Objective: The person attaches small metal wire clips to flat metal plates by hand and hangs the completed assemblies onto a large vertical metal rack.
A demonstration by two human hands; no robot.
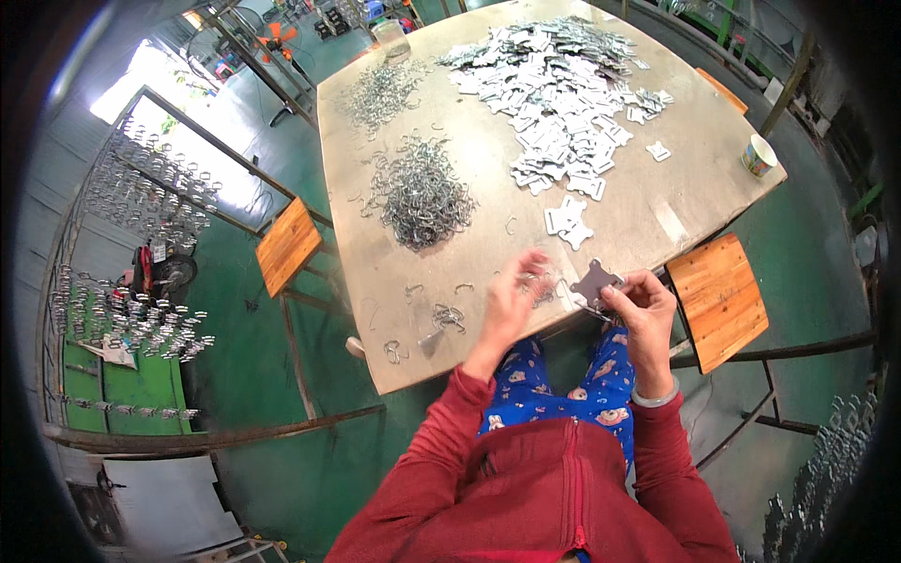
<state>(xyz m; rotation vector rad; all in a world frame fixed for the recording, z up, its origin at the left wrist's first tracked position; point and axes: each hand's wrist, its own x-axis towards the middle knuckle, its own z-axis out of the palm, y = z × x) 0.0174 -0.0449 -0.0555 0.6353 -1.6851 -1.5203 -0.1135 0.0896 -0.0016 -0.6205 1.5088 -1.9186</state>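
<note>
My right hand (646,308), at the table's near edge, pinches a flat notched metal plate (595,278) between thumb and fingers. Just left of it is my left hand (511,298), smeared by motion, so its grip is unclear. Small wire hooks (542,286) lie beside its fingers, partly hidden. Beyond the held plate, a few similar metal plates (569,221) rest on the tabletop. A tangled heap of bent wire hooks (422,199) sits to the left, and more loose hooks (449,317) are scattered nearer me.
A large pile of metal plates (554,103) covers the table's (483,211) far part. Smaller wire pieces (383,97) spread at the far left. A paper cup (758,155) stands by the right edge. Wooden stools (721,300) flank the table; racks of hanging metal parts (141,300) stand left.
</note>
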